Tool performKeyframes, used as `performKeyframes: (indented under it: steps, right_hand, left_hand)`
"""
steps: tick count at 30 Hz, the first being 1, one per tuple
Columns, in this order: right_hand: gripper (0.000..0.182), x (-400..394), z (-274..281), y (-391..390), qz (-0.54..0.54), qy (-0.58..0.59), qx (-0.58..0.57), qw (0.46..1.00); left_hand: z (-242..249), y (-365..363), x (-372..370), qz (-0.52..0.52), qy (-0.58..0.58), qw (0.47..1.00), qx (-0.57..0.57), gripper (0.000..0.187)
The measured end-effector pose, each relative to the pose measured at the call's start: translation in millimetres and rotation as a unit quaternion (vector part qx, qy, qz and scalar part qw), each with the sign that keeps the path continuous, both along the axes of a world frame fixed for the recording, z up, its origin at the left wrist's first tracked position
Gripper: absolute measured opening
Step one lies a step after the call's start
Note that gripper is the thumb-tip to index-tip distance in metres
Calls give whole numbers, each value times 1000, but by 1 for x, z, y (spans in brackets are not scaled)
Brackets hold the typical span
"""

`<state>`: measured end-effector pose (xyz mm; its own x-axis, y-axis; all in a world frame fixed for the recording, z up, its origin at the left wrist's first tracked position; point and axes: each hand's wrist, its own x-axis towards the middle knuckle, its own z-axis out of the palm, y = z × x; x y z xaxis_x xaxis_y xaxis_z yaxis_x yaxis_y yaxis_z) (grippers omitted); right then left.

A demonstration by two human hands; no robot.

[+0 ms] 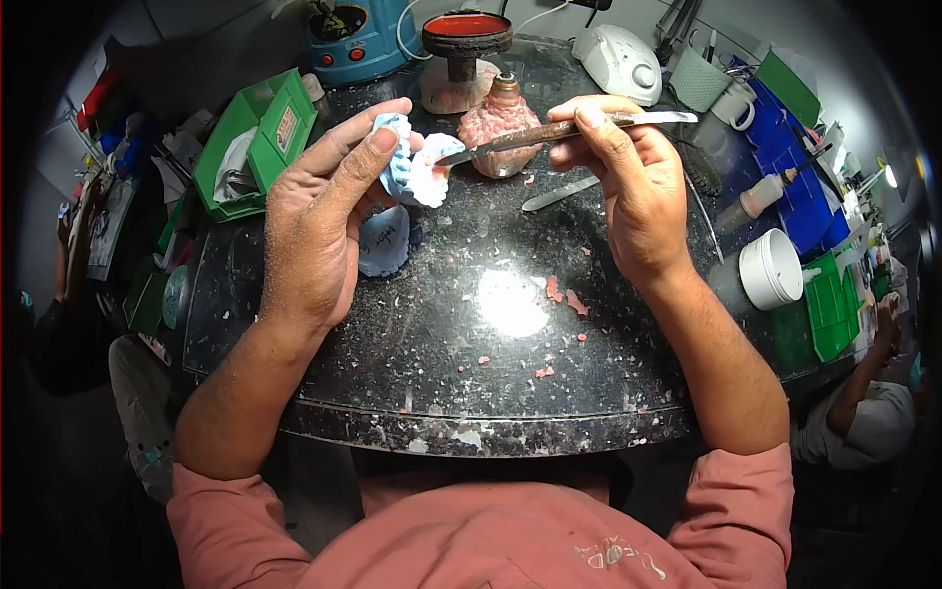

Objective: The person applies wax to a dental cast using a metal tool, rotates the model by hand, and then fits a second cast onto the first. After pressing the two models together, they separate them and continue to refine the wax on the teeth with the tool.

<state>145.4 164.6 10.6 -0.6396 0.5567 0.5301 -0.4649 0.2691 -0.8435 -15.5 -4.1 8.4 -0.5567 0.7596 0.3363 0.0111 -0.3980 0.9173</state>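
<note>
My left hand (329,211) is closed on a blue-and-white dental cast (395,177), holding it up over the bench. A whitish part with a pink patch faces right. My right hand (628,177) grips a wax knife (535,137) by its brown handle. One dark end of the knife meets the pink patch on the cast; the other, a shiny flat blade, points right. Below my left hand a second pale blue cast (383,242) with handwriting on it rests on the bench. Behind the knife stands a spirit burner (498,157) coated in pink wax.
A loose metal blade (561,194) and pink wax scraps (566,296) lie on the dark bench (432,344). A round pan of red wax (467,27), a green bin (211,167), a white machine (616,61) and a white tub (770,268) surround it. Other people sit at both sides.
</note>
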Motion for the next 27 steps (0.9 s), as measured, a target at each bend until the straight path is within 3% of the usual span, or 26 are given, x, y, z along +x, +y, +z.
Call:
performKeyframes:
  steps: [15,27]
  right_hand:
    - [18,-1,-4,3,20,7,30,999]
    - [18,0,-5,5,39,12,-34,999]
  left_hand:
    - [1,-1,-1,8,-7,1000,-6,35]
    - [3,1,3,19,-21,999,32,30]
